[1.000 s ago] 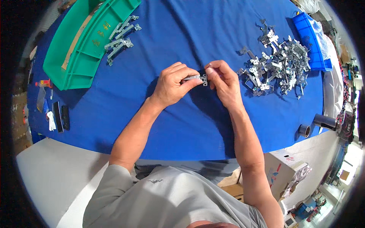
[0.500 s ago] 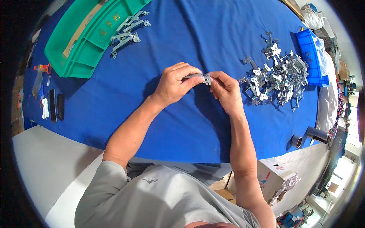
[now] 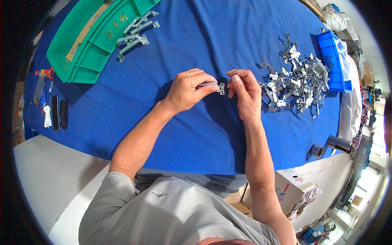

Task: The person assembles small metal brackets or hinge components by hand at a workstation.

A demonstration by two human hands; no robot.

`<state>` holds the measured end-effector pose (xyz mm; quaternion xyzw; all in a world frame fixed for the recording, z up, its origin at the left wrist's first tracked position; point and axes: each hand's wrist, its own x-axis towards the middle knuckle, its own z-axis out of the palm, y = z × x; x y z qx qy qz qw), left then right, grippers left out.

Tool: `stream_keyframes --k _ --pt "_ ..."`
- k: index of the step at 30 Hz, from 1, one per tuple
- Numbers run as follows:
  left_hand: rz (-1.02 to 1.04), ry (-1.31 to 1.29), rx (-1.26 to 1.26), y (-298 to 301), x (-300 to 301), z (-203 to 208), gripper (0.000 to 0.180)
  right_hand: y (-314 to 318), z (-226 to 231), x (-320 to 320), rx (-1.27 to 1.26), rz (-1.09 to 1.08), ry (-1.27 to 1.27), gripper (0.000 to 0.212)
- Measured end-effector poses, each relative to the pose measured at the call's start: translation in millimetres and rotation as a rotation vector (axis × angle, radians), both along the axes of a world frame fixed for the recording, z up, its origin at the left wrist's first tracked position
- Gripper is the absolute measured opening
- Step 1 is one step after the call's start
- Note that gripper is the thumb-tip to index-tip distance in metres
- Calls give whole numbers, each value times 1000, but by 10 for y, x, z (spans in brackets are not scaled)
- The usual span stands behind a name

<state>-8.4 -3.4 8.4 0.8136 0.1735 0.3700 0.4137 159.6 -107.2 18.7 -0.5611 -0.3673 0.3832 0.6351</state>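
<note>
My left hand (image 3: 190,90) is closed around a narrow silver metal bracket (image 3: 221,88), near the middle of the blue cloth. The bracket's end plate, with holes in it, sticks out past my thumb to the right; most of its bar is hidden by my fingers. Just right of that plate, and apart from it, is my right hand (image 3: 246,92). Its fingers are curled, with thumb and index tips close together; whether anything small is between them cannot be made out. Several similar brackets (image 3: 134,41) lie at the upper left. A heap of metal parts (image 3: 300,81) is spread at the right.
A green bin (image 3: 87,73) stands at the far left, a blue crate (image 3: 335,77) at the far right. Dark tools (image 3: 56,113) and red-handled scissors (image 3: 50,73) lie on the left. Two dark cylinders, one a short ring (image 3: 317,151), sit near the right edge. The blue cloth (image 3: 188,143) has folds.
My right hand has come off the bracket's end plate and moved slightly right, its fingers lifting. My left hand keeps its hold in nearly the same place.
</note>
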Motion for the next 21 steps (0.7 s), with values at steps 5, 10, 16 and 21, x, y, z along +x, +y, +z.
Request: stream_keyframes --k 5,10,16,21 --pt "77 -29 -65 13 -29 -22 15 -34 95 91 -310 165 -32 18" --pt "82 -39 -99 4 -33 22 15 -55 49 71 -326 246 -102 18" --pt "44 -29 -135 4 -27 -3 17 -58 33 45 -290 225 -168 17" --pt "18 -14 -177 4 -42 22 17 -48 36 41 -283 226 -188 18"
